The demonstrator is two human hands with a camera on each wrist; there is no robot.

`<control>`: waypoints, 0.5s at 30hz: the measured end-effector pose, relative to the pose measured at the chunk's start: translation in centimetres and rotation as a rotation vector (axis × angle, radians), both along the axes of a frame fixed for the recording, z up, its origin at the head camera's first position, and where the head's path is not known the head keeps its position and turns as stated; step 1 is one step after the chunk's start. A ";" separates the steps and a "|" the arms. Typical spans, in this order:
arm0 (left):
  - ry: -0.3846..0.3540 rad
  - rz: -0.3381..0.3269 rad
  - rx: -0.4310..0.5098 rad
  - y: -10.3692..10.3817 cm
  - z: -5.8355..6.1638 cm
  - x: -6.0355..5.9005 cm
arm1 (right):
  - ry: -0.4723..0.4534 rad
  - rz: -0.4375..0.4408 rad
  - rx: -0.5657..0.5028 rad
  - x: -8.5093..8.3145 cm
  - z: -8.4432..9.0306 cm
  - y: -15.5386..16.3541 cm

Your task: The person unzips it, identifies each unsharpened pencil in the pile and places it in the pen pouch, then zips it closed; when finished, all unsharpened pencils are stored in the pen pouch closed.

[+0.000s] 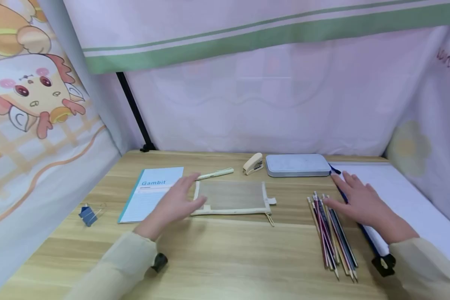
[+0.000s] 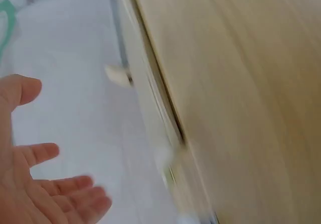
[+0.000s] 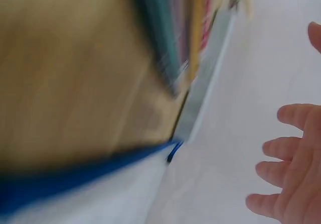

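Note:
My left hand, fingers spread and holding nothing, hovers between the white Gambit notebook and a mesh zip pouch. In the left wrist view its fingers are loosely extended. On the other side my right hand is also spread, above the edge of a white board or pad with a blue border. Just left of that hand lies a bundle of pencils, blurred at close range in the right wrist view. The right fingers hold nothing.
Along the back stand a cream stapler and a pale blue case. A slim pale pen-like item lies behind the pouch. A blue binder clip sits at the left. Curtains hang around the wooden table.

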State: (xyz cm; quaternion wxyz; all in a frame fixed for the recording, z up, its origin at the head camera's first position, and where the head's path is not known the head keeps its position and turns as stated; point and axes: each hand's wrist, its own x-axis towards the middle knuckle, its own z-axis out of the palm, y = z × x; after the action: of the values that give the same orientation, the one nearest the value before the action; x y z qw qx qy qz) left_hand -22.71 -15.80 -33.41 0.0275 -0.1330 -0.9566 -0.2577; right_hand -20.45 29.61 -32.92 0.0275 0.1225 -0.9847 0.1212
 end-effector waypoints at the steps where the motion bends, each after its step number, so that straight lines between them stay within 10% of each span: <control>1: -0.015 -0.005 0.037 0.8 0.1 0.1 | 0.002 0.023 -0.014 0.0 0.2 -0.6; 15: -0.211 -0.251 0.262 11.2 -1.2 0.5 | -0.084 0.254 -0.178 -1.3 0.0 -7.6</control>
State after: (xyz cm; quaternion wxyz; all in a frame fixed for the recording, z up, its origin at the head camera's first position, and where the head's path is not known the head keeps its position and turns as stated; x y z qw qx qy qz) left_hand -22.23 -4.60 -34.63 -0.0883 -0.2187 -0.8884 -0.3939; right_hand -21.71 22.01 -32.95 -0.0184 0.2379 -0.9469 0.2157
